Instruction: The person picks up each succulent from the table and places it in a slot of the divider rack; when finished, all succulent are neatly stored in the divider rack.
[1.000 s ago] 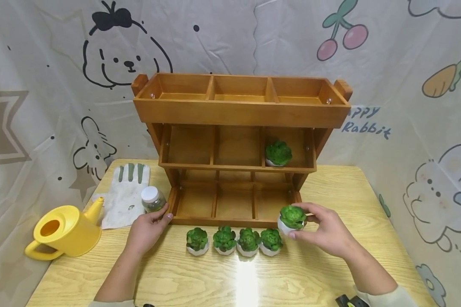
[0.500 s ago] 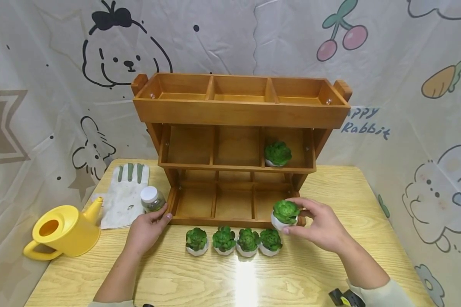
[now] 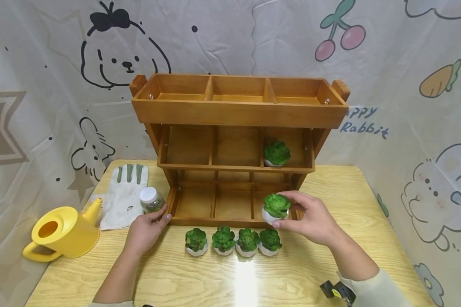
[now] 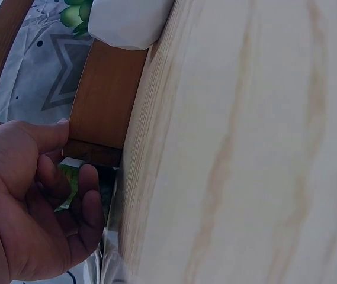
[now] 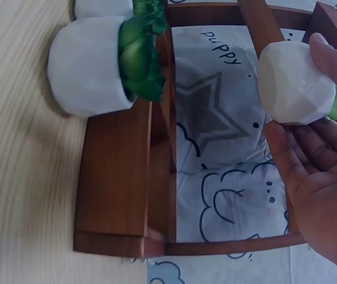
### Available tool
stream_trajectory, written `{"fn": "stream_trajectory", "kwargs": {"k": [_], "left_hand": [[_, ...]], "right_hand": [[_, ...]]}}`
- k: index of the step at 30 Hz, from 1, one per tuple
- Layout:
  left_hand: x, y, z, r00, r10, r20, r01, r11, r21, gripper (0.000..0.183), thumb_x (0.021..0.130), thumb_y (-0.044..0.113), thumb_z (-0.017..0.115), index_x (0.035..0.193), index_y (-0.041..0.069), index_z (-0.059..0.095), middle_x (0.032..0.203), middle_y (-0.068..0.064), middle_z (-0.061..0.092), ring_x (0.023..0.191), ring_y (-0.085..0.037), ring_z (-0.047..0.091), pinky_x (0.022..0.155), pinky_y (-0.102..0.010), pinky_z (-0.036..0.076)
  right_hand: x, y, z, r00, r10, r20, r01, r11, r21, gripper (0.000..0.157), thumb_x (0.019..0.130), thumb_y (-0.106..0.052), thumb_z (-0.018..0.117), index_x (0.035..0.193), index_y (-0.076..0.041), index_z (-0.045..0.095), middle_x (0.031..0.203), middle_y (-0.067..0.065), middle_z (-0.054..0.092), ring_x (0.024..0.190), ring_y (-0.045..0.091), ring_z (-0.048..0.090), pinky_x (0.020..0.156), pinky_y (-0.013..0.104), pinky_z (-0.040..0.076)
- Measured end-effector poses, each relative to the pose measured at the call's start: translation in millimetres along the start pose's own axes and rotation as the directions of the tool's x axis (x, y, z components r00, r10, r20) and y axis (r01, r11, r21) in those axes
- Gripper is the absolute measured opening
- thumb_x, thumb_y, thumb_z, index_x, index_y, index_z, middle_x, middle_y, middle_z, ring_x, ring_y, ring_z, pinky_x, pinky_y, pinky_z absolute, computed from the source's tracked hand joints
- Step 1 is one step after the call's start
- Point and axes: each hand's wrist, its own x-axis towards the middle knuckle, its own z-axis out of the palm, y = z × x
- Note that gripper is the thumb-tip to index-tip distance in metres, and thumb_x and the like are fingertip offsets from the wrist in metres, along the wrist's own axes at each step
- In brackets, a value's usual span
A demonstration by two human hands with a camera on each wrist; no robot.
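Note:
My right hand (image 3: 311, 219) holds a small potted succulent (image 3: 276, 205) by its white faceted pot (image 5: 295, 83), thumb on one side and fingers on the other. The plant is raised in front of the lower tray's right compartment. At the lower left corner of the brown wooden shelf (image 3: 238, 113), my left hand (image 3: 147, 228) grips the tray's end (image 4: 100, 112) between thumb and curled fingers. Several more potted succulents (image 3: 223, 241) stand in a row before the shelf. Another succulent (image 3: 277, 153) sits in the middle tier's right compartment.
Just beyond my left hand is a clear jar (image 3: 151, 199) with a white lid. A white and green glove (image 3: 124, 196) lies behind it, and a yellow watering can (image 3: 65, 230) stands farther left. A patterned cloth (image 3: 223, 38) hangs behind the shelf.
My right hand has carried the succulent left and slightly up, from beside the shelf's right corner to before the lower right compartment. My left hand stays at the shelf's corner.

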Motion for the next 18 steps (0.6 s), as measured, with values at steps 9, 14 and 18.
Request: {"fn": "stream_trajectory", "kwargs": {"k": [9, 14, 18], "left_hand": [[0.3, -1.4, 1.0, 1.0, 0.013, -0.003, -0.013, 1.0, -0.002, 0.051, 0.103, 0.045, 0.065, 0.144, 0.015, 0.063, 0.141, -0.023, 0.06, 0.132, -0.046, 0.055, 0.107, -0.064, 0.044], [0.6, -1.9, 1.0, 1.0, 0.019, -0.002, -0.019, 1.0, 0.008, 0.051, 0.103, 0.043, 0.065, 0.144, 0.014, 0.063, 0.141, -0.023, 0.06, 0.133, -0.047, 0.054, 0.108, -0.064, 0.043], [1.3, -2.3, 0.8, 1.0, 0.017, 0.0, -0.017, 1.0, 0.003, 0.051, 0.103, 0.045, 0.065, 0.145, 0.015, 0.062, 0.141, -0.023, 0.059, 0.133, -0.046, 0.054, 0.108, -0.064, 0.043]], "right_hand": [[10, -11, 6.3, 1.0, 0.011, 0.002, -0.011, 1.0, 0.017, 0.063, 0.076, -0.032, 0.096, 0.129, -0.014, 0.069, 0.119, -0.003, 0.07, 0.104, 0.016, 0.072, 0.091, 0.029, 0.059], [18, -18, 10.2, 1.0, -0.011, -0.011, 0.011, 0.999, 0.035, 0.063, 0.075, -0.029, 0.097, 0.129, -0.012, 0.069, 0.119, -0.003, 0.07, 0.1, 0.018, 0.072, 0.088, 0.032, 0.06], [25, -23, 12.2, 0.999, -0.038, -0.025, 0.038, 0.999, 0.026, 0.063, 0.074, -0.028, 0.097, 0.129, -0.012, 0.069, 0.117, -0.004, 0.071, 0.097, 0.019, 0.071, 0.085, 0.03, 0.06]]}}
